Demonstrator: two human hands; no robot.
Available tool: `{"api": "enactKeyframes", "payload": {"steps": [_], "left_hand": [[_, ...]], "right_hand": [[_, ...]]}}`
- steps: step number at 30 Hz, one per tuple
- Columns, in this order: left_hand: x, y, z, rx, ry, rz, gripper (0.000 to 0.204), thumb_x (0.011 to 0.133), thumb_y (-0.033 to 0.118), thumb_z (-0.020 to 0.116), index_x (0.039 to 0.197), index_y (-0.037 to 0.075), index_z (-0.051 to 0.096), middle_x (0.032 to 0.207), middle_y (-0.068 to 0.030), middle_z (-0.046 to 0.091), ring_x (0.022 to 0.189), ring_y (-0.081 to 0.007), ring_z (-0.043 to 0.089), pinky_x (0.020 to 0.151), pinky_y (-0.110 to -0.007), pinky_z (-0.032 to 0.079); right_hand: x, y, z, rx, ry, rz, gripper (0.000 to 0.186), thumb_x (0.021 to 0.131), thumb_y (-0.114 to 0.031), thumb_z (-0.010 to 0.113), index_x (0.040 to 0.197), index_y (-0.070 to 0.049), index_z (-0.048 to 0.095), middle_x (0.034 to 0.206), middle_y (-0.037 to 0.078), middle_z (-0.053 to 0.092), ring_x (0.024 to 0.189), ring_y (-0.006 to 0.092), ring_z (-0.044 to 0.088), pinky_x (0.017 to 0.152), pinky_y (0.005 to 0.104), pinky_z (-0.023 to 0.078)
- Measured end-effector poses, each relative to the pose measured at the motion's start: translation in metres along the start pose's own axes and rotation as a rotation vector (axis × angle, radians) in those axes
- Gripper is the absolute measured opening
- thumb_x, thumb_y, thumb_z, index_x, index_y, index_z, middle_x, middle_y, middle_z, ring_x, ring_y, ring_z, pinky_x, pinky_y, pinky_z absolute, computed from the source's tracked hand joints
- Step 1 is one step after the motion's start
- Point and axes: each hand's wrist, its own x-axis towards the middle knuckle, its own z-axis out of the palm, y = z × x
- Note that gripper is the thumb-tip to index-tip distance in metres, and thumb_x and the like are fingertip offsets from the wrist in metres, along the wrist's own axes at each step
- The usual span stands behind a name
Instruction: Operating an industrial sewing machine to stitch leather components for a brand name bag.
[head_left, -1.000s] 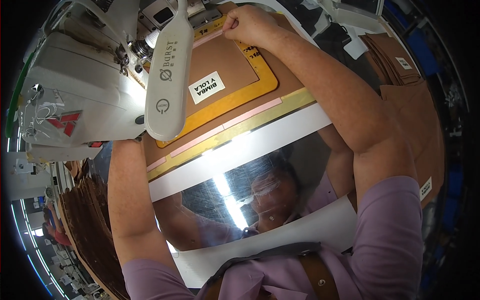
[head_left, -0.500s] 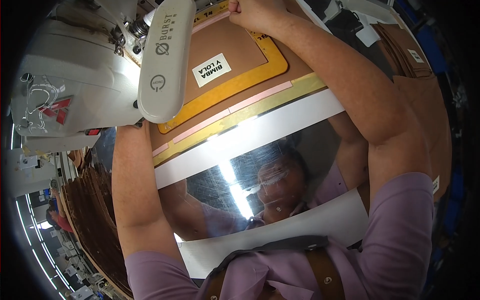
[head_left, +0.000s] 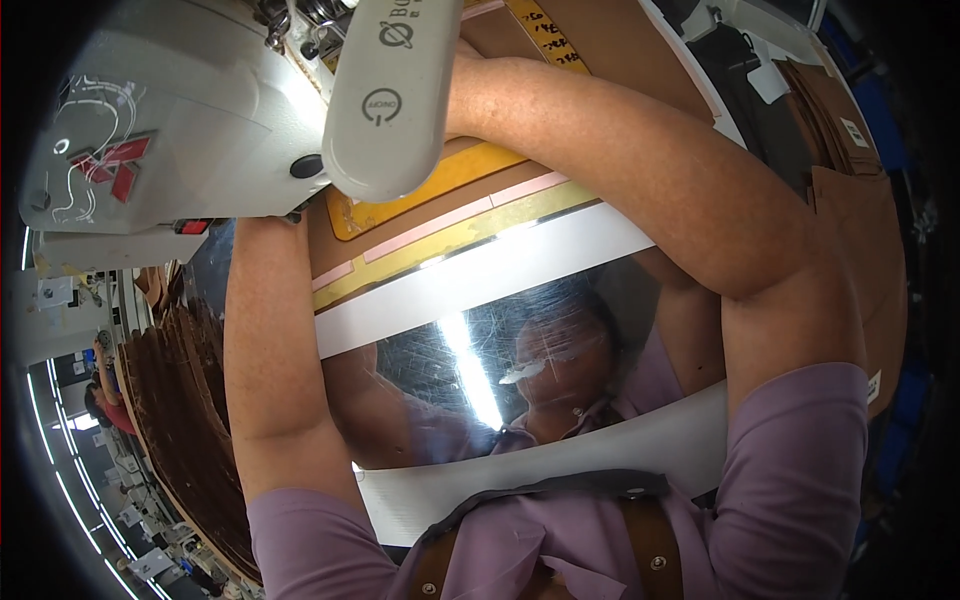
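Bright, cool light. A white streak of glare crosses the scratched mirror plate; a strong glow whitens the right flank of the machine. Lit tubes line the left margin. The yellow frame appears sharp. Fisheye distortion bows straight edges; the rim softens into black.

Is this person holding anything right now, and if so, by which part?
It cannot be told: the left hand is hidden beyond the grey machine, and the right hand is mostly hidden behind the pale, rounded device.
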Motion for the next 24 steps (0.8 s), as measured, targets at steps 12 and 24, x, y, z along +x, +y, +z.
{"api": "enactKeyframes", "payload": {"steps": [12,24], "left_hand": [[-0.039,0.064,-0.011,-0.421,-0.027,-0.470,0.028,0.090,0.017,0.072,0.117,0.011,0.072,0.109,-0.0145,0.069,0.102,-0.0284,0.065,0.091,-0.039,0.050],[-0.048,0.095,0.002,0.309,-0.034,-0.056,0.049,0.078,0.033,0.069,0.120,0.008,0.065,0.110,-0.0126,0.068,0.099,-0.0272,0.062,0.098,-0.045,0.032]], "right_hand": [[-0.018,-0.003,-0.018,-0.156,0.017,-0.014,0.058,0.099,-0.051,0.049,0.140,-0.012,0.059,0.147,0.011,0.053,0.138,0.0236,0.046,0.117,0.0476,0.034],[-0.018,-0.008,-0.027,-0.112,0.009,-0.081,0.048,0.096,-0.044,0.055,0.133,-0.015,0.060,0.136,0.017,0.055,0.126,0.0349,0.055,0.112,0.0500,0.039]]}}
